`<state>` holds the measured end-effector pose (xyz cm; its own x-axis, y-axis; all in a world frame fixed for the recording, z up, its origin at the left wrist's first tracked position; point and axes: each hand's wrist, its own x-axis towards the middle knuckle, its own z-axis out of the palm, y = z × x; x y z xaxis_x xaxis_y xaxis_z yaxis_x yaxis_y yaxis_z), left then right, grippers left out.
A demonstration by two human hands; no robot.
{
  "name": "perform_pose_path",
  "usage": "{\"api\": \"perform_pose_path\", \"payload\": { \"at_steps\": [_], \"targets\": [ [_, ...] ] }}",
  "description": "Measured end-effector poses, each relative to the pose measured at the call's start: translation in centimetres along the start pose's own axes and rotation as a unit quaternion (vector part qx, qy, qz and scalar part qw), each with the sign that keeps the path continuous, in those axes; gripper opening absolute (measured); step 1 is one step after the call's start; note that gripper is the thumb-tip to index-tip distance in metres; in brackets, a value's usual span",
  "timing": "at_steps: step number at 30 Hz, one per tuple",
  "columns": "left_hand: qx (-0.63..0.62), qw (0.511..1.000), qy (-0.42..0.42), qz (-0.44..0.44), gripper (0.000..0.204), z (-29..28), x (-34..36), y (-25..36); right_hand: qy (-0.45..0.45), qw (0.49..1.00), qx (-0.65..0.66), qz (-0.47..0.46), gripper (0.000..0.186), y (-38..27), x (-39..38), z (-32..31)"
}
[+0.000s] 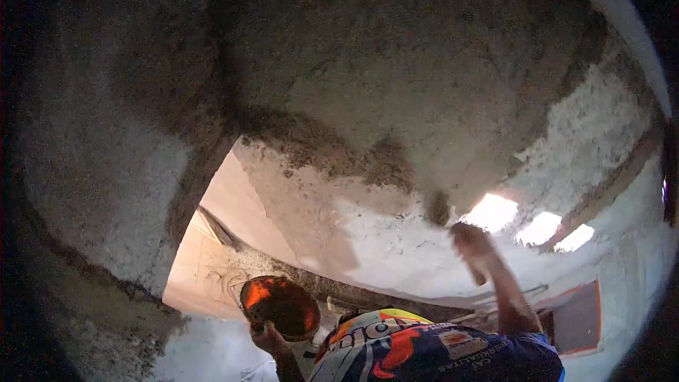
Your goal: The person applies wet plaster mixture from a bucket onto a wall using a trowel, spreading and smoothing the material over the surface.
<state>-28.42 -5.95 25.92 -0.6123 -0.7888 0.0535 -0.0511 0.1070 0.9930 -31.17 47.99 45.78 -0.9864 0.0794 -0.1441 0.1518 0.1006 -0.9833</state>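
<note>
My left hand (pixel 267 338) is closed on the lower edge of an orange bowl (pixel 309 317), which is tilted and has dark, mortar-like material inside. My right arm reaches up toward the rough plastered surface (pixel 396 240). Motion blurs my right hand (pixel 474 242); it looks closed, and a short stub like a handle sticks out below it. What it holds cannot be made out. Just left of that hand shows a dark lump (pixel 438 207), either on the surface or in front of it. Dark, damp-looking mortar (pixel 382 163) borders the paler plaster above my hands.
An opening edge (pixel 201 205) cuts through the plaster at left, with a lighter area beyond. Bright patches (pixel 491 212) lie beside my right hand. A grey panel with an orange border (pixel 576 318) is at lower right. My printed shirt (pixel 424 354) fills the lower edge.
</note>
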Motion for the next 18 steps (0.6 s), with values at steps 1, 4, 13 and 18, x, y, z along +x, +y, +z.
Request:
{"api": "perform_pose_path", "payload": {
  "at_steps": [1, 4, 13, 18],
  "targets": [
    [-0.084, 0.996, 0.013, -0.036, 0.035, -1.6, 2.0, -5.0, -0.005, 0.997, -0.062, 0.050, 0.025, 3.2, 0.7, 4.9],
    [-0.015, 0.993, -0.114, 0.013, 0.029, 3.5, -0.1, 6.4, -0.219, 0.749, -0.605, -0.159, 0.016, 5.4, 0.5, 12.7],
    [0.108, 0.923, -0.298, 0.218, 0.022, 11.7, -4.7, 17.0, -0.172, 0.860, -0.476, -0.065, 0.028, 8.5, 2.9, 19.3],
    [0.036, 0.941, -0.296, 0.160, 0.021, 11.8, -4.5, 15.3, -0.201, 0.876, -0.362, -0.248, 0.034, 10.3, 1.8, 19.1]
  ]
}}
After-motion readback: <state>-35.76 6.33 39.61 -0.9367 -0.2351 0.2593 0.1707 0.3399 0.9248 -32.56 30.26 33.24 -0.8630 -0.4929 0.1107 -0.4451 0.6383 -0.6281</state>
